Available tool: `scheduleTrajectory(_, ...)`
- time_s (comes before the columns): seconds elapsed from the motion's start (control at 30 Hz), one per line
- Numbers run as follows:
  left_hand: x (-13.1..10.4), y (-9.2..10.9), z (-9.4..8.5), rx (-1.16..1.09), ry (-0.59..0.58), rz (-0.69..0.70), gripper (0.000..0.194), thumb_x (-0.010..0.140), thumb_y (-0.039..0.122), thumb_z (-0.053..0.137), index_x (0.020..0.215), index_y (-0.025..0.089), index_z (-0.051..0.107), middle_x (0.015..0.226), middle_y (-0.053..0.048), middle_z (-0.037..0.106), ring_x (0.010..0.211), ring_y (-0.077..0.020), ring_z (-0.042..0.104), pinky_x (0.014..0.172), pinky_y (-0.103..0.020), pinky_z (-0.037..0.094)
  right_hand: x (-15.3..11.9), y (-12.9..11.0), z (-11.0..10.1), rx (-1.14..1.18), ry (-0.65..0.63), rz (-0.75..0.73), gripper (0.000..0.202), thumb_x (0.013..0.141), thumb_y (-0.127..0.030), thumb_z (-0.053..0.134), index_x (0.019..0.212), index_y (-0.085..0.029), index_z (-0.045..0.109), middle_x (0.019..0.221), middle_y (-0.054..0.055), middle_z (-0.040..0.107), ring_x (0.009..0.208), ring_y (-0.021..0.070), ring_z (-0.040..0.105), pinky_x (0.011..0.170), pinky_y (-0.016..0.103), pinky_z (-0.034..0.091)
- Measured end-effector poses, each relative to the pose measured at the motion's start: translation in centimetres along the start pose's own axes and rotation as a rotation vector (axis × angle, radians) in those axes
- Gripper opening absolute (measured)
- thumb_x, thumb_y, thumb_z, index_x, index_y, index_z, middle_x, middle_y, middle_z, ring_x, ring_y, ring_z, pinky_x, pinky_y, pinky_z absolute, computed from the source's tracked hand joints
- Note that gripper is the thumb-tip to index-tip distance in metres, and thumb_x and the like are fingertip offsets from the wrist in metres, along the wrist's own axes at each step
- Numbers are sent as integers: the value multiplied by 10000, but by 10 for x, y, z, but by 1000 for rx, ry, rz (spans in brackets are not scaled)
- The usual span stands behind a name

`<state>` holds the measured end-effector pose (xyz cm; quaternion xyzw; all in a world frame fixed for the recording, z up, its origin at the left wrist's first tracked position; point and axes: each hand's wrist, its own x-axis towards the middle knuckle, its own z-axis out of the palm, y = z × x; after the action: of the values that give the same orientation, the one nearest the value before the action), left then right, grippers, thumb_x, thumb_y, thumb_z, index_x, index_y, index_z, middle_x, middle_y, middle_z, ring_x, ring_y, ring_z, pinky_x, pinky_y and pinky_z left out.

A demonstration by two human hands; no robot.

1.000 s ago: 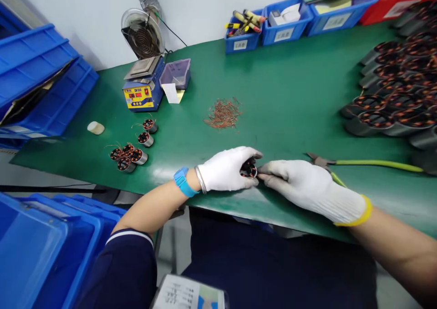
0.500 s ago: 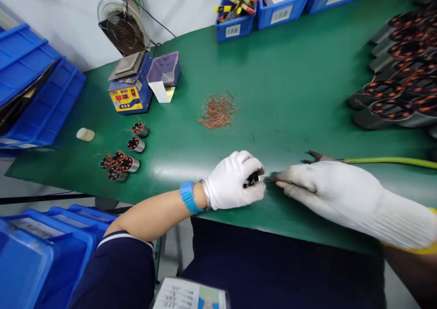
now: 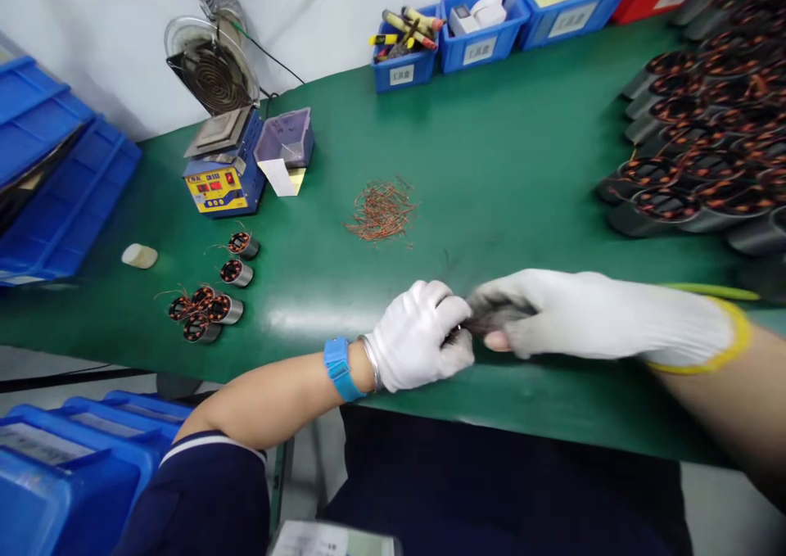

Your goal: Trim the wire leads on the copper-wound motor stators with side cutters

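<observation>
My left hand, in a white glove, is wrapped round a small wound motor stator; only a dark, shiny sliver of it shows between thumb and fingers. Against those fingertips is my right hand, also gloved, its darkened fingers closed and blurred by motion. What they pinch at the stator is too smeared to make out. Behind the right wrist, a green tool handle lies on the table; the rest of the tool is hidden by the hand.
A heap of copper wire clippings lies mid-table. Several small stators stand at left, near a white cylinder and a blue-yellow soldering unit. Many larger stators crowd the right. Blue bins line the back.
My right hand has moved left, up against my left fingertips, from pinching thin copper wire a little way off. It now covers the tool's dark jaws. The view has shifted slightly.
</observation>
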<state>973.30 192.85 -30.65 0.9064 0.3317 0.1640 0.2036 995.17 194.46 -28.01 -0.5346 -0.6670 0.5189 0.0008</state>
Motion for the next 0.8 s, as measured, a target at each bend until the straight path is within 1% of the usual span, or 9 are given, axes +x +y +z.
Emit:
scheduleTrajectory(0.07, 0, 0, 0, 2, -10, 10, 174, 864, 316, 478, 901, 184, 586, 889, -83, 577, 818, -222, 517, 725, -358, 468, 7, -10, 8, 147, -252, -6, 397, 749, -591, 611, 792, -199, 657, 709, 35, 662, 583, 142, 544, 545, 256, 443)
scheduleTrajectory(0.17, 1, 0, 1, 1, -39, -11, 186, 868, 338, 466, 877, 184, 570, 876, -88, 570, 812, -228, 521, 721, -372, 474, 7, -16, 16, 346, -302, 10, 460, 730, -637, 642, 678, -180, 625, 594, 48, 611, 524, 136, 525, 505, 246, 438)
scheduleTrajectory(0.33, -1, 4, 0, -79, -12, -128, 192, 838, 325, 458, 918, 176, 549, 881, -98, 581, 823, -245, 556, 741, -413, 509, 2, -13, 24, 306, -190, -13, 524, 763, -686, 542, 666, -178, 631, 575, 65, 615, 493, 156, 536, 485, 267, 441)
scheduleTrajectory(0.5, -6, 1, -8, -428, 38, -125, 708, 655, 382, 656, 1267, 91, 450, 1161, -186, 589, 1052, -314, 600, 932, -505, 526, 0, -10, 30, 77, 39, -43, 421, 796, -550, 453, 590, -186, 501, 539, 4, 489, 478, 105, 385, 461, 246, 258)
scheduleTrajectory(0.57, -7, -7, -15, -658, 65, -225, 805, 662, 406, 698, 1341, 117, 375, 1253, -196, 563, 1108, -299, 605, 944, -475, 535, -1, -10, 30, 61, 86, -90, 427, 793, -568, 444, 595, -190, 467, 541, -13, 418, 506, 104, 346, 482, 251, 235)
scheduleTrajectory(0.63, -6, -16, -24, -871, 84, -397, 801, 697, 482, 710, 1337, 148, 363, 1268, -187, 560, 1007, -247, 642, 803, -387, 570, -2, -11, 27, 62, 122, -146, 451, 803, -598, 422, 600, -196, 459, 550, -13, 400, 525, 116, 354, 494, 261, 248)
scheduleTrajectory(0.67, -5, -19, -29, -969, 29, -469, 780, 717, 540, 702, 1318, 156, 386, 1238, -175, 576, 912, -219, 656, 693, -337, 562, -4, -13, 26, 68, 145, -180, 452, 810, -598, 414, 599, -200, 451, 556, -11, 402, 536, 122, 365, 502, 267, 262)
scheduleTrajectory(0.73, -3, -22, -39, -1140, -231, -551, 726, 757, 652, 661, 1250, 156, 467, 1073, -129, 635, 686, -168, 646, 495, -262, 472, -7, -17, 23, 93, 171, -259, 437, 821, -566, 418, 579, -202, 417, 559, -7, 397, 546, 127, 373, 520, 274, 281)
scheduleTrajectory(0.8, -1, -19, -45, -1230, -466, -588, 650, 794, 651, 654, 1191, 150, 535, 858, -62, 650, 511, -126, 584, 410, -228, 383, -10, -21, 21, 139, 151, -329, 408, 842, -502, 442, 576, -195, 408, 571, -7, 400, 552, 119, 376, 538, 275, 288)
